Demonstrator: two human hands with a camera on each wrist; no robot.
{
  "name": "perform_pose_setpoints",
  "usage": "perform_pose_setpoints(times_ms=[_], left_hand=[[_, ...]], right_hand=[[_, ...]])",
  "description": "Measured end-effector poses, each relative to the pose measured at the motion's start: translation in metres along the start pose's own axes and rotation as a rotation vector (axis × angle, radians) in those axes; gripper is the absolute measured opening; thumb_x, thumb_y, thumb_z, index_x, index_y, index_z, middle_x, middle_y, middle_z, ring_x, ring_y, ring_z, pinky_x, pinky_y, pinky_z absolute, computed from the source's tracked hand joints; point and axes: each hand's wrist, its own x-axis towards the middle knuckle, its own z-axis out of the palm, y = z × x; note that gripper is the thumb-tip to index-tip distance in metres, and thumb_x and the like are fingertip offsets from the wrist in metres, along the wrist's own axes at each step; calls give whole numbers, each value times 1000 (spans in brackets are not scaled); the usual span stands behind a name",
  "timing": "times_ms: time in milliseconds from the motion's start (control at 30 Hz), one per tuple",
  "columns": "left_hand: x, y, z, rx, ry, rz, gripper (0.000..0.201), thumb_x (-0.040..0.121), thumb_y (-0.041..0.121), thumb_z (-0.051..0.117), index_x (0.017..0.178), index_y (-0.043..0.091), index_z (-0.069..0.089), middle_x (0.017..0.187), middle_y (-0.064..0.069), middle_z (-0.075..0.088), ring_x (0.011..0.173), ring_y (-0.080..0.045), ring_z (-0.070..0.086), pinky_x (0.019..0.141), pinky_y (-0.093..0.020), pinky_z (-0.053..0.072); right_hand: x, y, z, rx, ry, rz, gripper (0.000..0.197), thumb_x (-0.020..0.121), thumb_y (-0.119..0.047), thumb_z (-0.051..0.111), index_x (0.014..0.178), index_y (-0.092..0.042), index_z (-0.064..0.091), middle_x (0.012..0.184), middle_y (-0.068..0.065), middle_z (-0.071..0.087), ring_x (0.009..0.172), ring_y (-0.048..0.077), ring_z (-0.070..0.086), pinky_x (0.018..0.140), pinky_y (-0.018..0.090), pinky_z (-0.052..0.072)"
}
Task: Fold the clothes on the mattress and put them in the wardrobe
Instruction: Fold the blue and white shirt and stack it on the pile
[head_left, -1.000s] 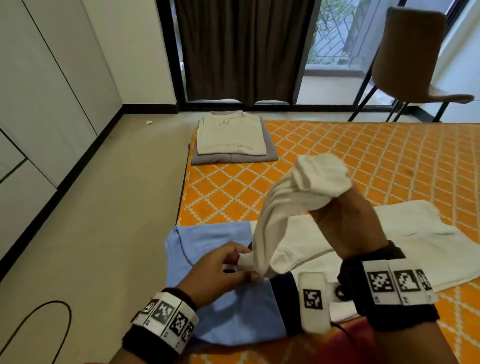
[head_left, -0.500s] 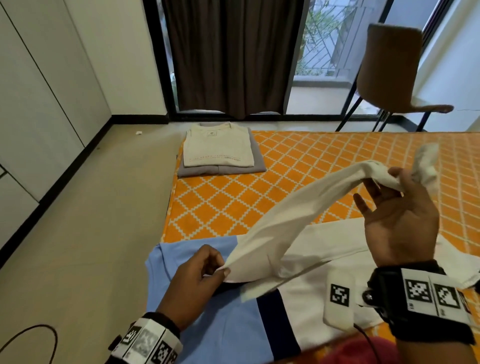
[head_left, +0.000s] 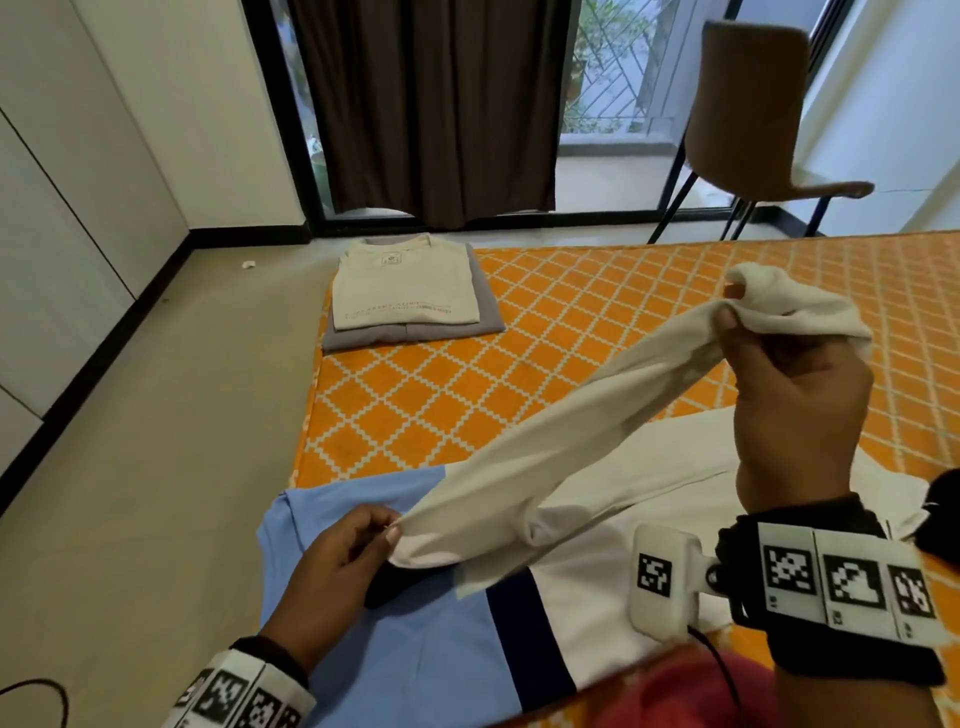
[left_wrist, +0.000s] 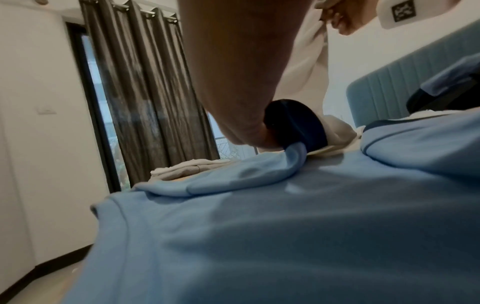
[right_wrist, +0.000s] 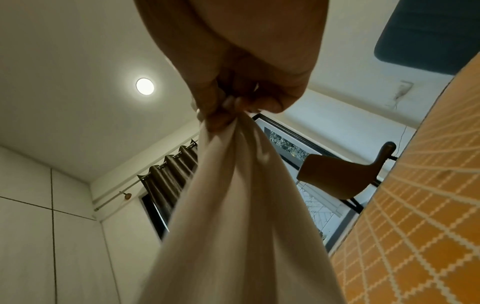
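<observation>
A light-blue, navy and white shirt (head_left: 426, 649) lies spread on the orange mattress (head_left: 519, 364) in front of me. Its white sleeve (head_left: 571, 441) is stretched in the air between my hands. My left hand (head_left: 358, 545) pinches the sleeve's lower end near the collar, low over the blue cloth (left_wrist: 259, 226). My right hand (head_left: 769, 364) is raised to the right and grips the bunched cuff end (right_wrist: 233, 164). A folded cream shirt (head_left: 405, 291) lies on a folded grey one (head_left: 415, 332) at the mattress's far left corner.
White wardrobe doors (head_left: 67, 208) line the left wall across bare floor (head_left: 156, 441). A brown chair (head_left: 753, 114) stands beyond the mattress by the glass door and dark curtain (head_left: 431, 104). A blue headboard (left_wrist: 389, 92) is at the right. A black cable (head_left: 31, 696) lies on the floor.
My right hand has carried the cuff end from the middle out to the right, pulling the sleeve straight, and has closed round it. My left hand has kept its pinch.
</observation>
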Motion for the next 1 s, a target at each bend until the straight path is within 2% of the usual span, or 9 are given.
perform_pose_setpoints(times_ms=[33, 100, 167, 333, 467, 567, 700, 833, 1000], left_hand=[[0, -1, -1, -33, 1, -23, 14, 97, 9, 52, 95, 4, 65, 80, -7, 69, 74, -19, 61, 66, -31, 47], [-1, -1, -1, -59, 6, -47, 15, 97, 7, 51, 95, 1, 64, 79, -11, 67, 71, -18, 60, 63, -27, 47], [-1, -1, 0, -60, 11, -41, 14, 97, 6, 51, 94, 0, 64, 81, -15, 68, 71, -18, 61, 62, -23, 48], [2, -1, 3, -38, 5, -36, 13, 95, 4, 54, 93, 2, 67, 81, -12, 70, 72, -15, 65, 62, -20, 50], [6, -5, 2, 96, -22, -34, 12, 94, 9, 57, 94, 7, 69, 84, -5, 73, 78, -16, 68, 66, -21, 52], [11, -7, 4, 125, 15, -46, 11, 95, 9, 58, 95, 8, 69, 87, -3, 73, 82, -15, 69, 69, -22, 53], [12, -4, 9, 71, 23, -72, 12, 96, 10, 54, 97, 6, 66, 86, -3, 71, 81, -17, 67, 69, -24, 52], [14, -2, 8, 71, 13, -39, 13, 97, 12, 52, 98, 7, 64, 84, -2, 70, 78, -13, 66, 66, -20, 51], [15, 1, 7, 79, 43, -16, 13, 97, 10, 51, 97, 7, 64, 85, 2, 71, 80, -12, 67, 66, -19, 52]], right_hand=[[1, -1, -2, -12, 13, 0, 4, 88, -18, 71, 92, -18, 71, 82, -11, 72, 82, 9, 65, 78, 26, 52], [2, -6, -11, -163, 50, -31, 39, 85, -37, 73, 78, 1, 67, 68, 12, 63, 64, 26, 53, 67, 39, 50], [5, -14, -21, -283, 30, -63, 55, 82, -49, 73, 69, 3, 62, 66, 27, 54, 62, 39, 45, 62, 45, 44], [18, -6, -40, -77, 90, 238, 14, 80, -30, 78, 81, -19, 70, 76, -8, 70, 73, 9, 63, 66, 26, 50], [15, 49, -55, -42, 152, 577, 60, 68, -32, 82, 121, -12, 60, 115, 6, 68, 105, 25, 64, 94, 50, 51], [17, 56, -59, 10, 225, 688, 72, 75, -24, 79, 134, -18, 38, 120, 5, 57, 100, 21, 60, 87, 43, 52], [27, 52, -65, -41, 206, 556, 57, 87, -8, 69, 130, -36, 46, 128, 1, 53, 107, 16, 56, 76, 29, 49], [28, 54, -62, -90, 223, 505, 48, 86, -8, 70, 132, -17, 58, 137, 1, 54, 118, 14, 53, 82, 21, 47], [25, 54, -59, 12, 146, 485, 52, 86, 2, 65, 132, -20, 56, 136, -3, 54, 123, 18, 53, 105, 42, 45]])
